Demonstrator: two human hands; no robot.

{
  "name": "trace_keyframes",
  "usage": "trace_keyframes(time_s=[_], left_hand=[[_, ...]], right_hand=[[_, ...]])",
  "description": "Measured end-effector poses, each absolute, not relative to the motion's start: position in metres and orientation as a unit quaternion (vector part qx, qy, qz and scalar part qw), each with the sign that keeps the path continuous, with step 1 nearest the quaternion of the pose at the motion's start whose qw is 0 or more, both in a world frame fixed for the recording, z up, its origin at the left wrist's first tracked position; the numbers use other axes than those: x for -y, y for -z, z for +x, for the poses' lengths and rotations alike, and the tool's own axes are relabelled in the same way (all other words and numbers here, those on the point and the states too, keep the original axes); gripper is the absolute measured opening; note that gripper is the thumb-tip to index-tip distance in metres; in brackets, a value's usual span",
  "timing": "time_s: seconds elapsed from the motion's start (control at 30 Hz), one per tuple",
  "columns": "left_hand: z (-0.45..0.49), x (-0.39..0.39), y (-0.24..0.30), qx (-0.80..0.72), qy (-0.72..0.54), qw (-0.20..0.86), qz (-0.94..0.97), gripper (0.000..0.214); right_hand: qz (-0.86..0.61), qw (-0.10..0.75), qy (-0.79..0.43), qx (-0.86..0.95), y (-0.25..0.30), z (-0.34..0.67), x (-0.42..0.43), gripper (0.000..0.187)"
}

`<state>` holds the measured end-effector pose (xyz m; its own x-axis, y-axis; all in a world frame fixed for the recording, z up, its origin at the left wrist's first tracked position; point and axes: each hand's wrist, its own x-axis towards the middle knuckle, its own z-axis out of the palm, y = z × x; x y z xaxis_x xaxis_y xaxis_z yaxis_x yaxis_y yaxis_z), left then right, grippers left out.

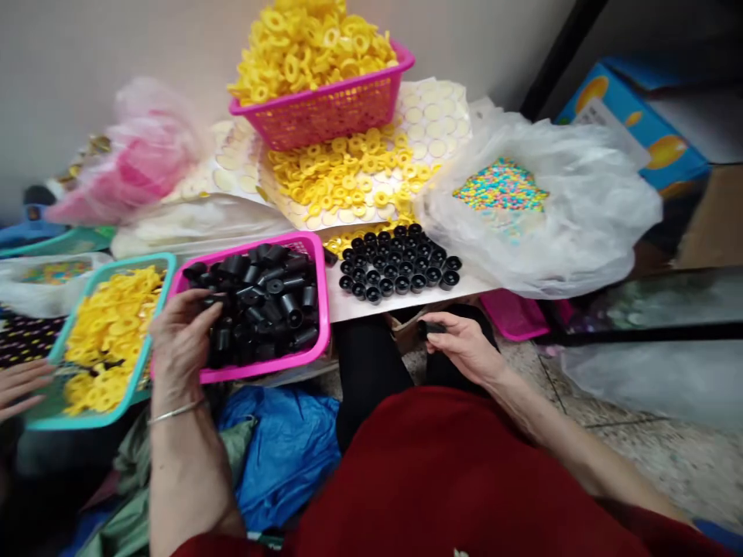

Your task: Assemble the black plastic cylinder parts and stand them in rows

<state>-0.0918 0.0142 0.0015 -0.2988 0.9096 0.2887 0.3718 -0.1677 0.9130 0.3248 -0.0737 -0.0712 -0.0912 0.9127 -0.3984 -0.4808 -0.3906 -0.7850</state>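
Left hand (pixel 183 333), with a thin bangle at the wrist, is laid over the near-left part of the pink tray (pixel 261 367). Its fingers are curled down onto the loose black caps (pixel 272 305) heaped there, and whether one is actually gripped cannot be told. Right hand (pixel 464 344) is held below the table edge, over the lap, and is closed around a single black cap (pixel 433 327), pinched between thumb and fingers.

Among the surrounding things, the largest is the clear plastic bag (pixel 580 209), spread over the right of the table, with small multicoloured beads (pixel 502 186) heaped inside it. At the back, a pink basket (pixel 330 116) is piled high with yellow rings (pixel 307 46), and more rings are scattered on the white sheet just in front of it. A teal tray (pixel 75 422), also filled with yellow rings, is set against the left side of the pink tray. Another person's hand (pixel 20 387) is seen at the left edge, just beside the teal tray. A cluster of upright caps (pixel 400 263) is stood on the white board between the pink tray and the bag.
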Motion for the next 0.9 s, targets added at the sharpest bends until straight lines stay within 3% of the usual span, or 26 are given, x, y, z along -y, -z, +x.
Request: trace_keyframes(time_s=[0.13, 0.27, 0.37, 0.5, 0.9], left_hand=[[-0.012, 0.001, -0.016, -0.473, -0.597, 0.389, 0.519, 0.049], [0.067, 0.021, -0.02, -0.421, -0.594, 0.443, 0.523, 0.055], [0.108, 0.031, -0.007, -0.42, -0.572, 0.473, 0.523, 0.045], [0.146, 0.04, 0.015, -0.426, -0.534, 0.502, 0.53, 0.034], [0.201, 0.03, 0.03, -0.441, -0.433, 0.588, 0.522, 0.034]], right_hand=[[-0.418, 0.483, -0.698, 0.323, 0.053, 0.309, 0.062, 0.037], [-0.37, 0.524, -0.649, 0.41, 0.025, 0.304, 0.052, 0.034], [-0.355, 0.544, -0.609, 0.456, 0.014, 0.314, 0.05, 0.033], [-0.364, 0.563, -0.546, 0.503, 0.021, 0.338, 0.056, 0.032], [-0.412, 0.567, -0.484, 0.524, 0.053, 0.385, 0.058, 0.027]])
